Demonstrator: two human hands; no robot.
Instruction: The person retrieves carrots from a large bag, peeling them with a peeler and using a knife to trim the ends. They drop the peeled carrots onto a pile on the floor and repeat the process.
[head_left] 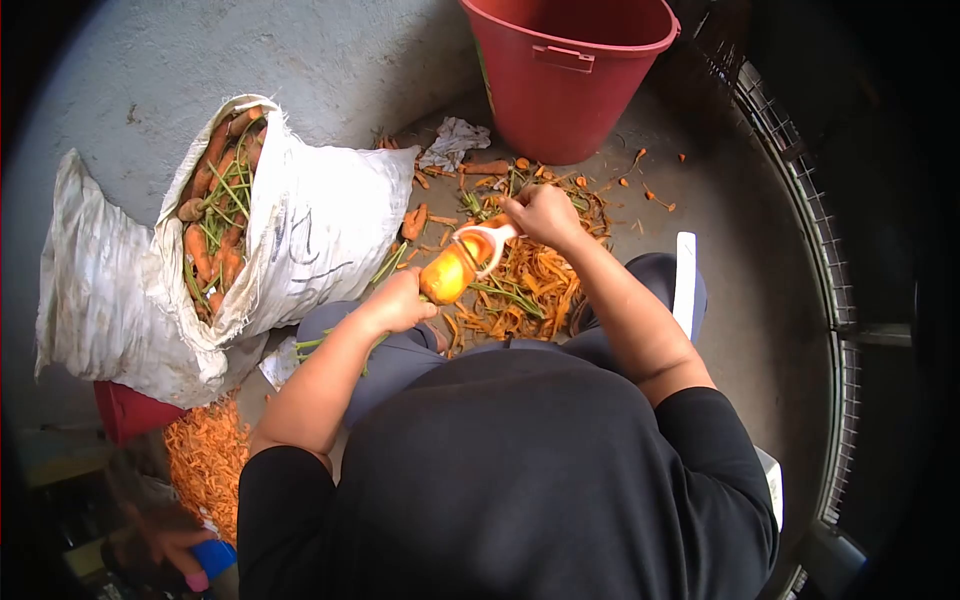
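My left hand point(402, 300) is closed round the green-stemmed end of a thick carrot point(447, 276), which points up and away to the right. Bright orange flesh shows on the carrot where skin is off. My right hand point(545, 215) grips the handle of a pale peeler point(490, 243), whose head lies against the far end of the carrot. Below both hands, a heap of orange peelings point(535, 290) with green stems covers the floor between my legs.
A white sack point(325, 215) of carrots point(228, 250) lies open at left, beside another white sack point(90, 270). A red bucket point(570, 100) stands ahead. More peelings point(210, 455) pile up at lower left, near another person's arm point(180, 545). Wire mesh point(815, 240) runs along the right.
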